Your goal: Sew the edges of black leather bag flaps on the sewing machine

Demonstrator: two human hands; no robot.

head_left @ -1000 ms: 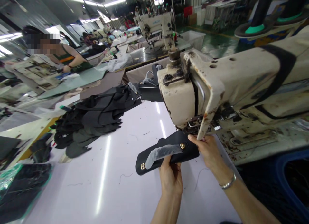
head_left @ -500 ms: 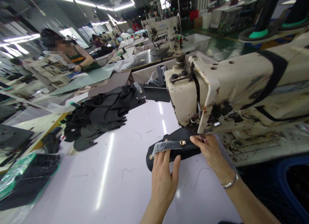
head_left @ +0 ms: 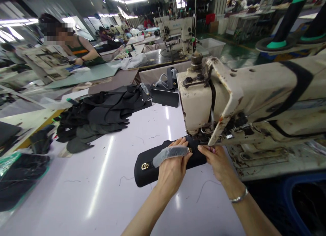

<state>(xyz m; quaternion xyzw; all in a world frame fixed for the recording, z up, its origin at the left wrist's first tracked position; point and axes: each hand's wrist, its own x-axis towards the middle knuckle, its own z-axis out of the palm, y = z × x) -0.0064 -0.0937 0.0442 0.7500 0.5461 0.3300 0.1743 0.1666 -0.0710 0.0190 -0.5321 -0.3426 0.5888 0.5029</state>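
Note:
A black leather-like piece (head_left: 146, 176) with gold fittings lies at the front of the sewing machine head (head_left: 197, 103), its right end beneath the needle area. A plastic-wrapped handle (head_left: 168, 153) arches over it. My left hand (head_left: 173, 169) reaches under this handle, its fingers closed on the piece, thumb near the right fitting. At the piece's right end, close to the machine's foot, my right hand (head_left: 216, 161) grips the edge between thumb and fingers; the fingertips are partly hidden.
A heap of black cut pieces (head_left: 102, 113) lies on the pale table (head_left: 109, 195) at the left. Behind are finished-looking black pieces with wrapped handles (head_left: 165, 97). A person (head_left: 84, 52) works at another machine, back left. A blue bin (head_left: 285, 192) stands lower right.
The black piece's far end has swung left and its left fitting shows fully. My left hand has slid forward beneath the handle, its fingers closer together. My right hand stays near the machine's foot.

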